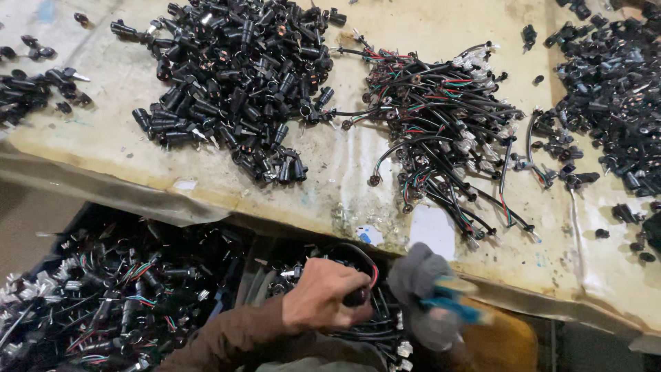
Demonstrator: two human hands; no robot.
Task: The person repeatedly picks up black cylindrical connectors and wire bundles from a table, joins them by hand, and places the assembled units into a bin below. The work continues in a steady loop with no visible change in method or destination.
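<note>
My left hand (323, 293), bare with a brown sleeve, is closed around a small black cylindrical part (357, 296) with a black and red wire (372, 272) looping off it. My right hand (421, 293) wears a grey glove and grips a blue-handled tool (451, 303), blurred, right beside the left hand. Both hands are below the front edge of the table (330, 186), over a heap of wired parts.
A large pile of black cylindrical sockets (234, 76) and a pile of wire harnesses (441, 117) lie on the table. More black parts (606, 83) lie at the right and a few (27, 89) at the left. A bin of wired assemblies (103, 296) sits at the lower left.
</note>
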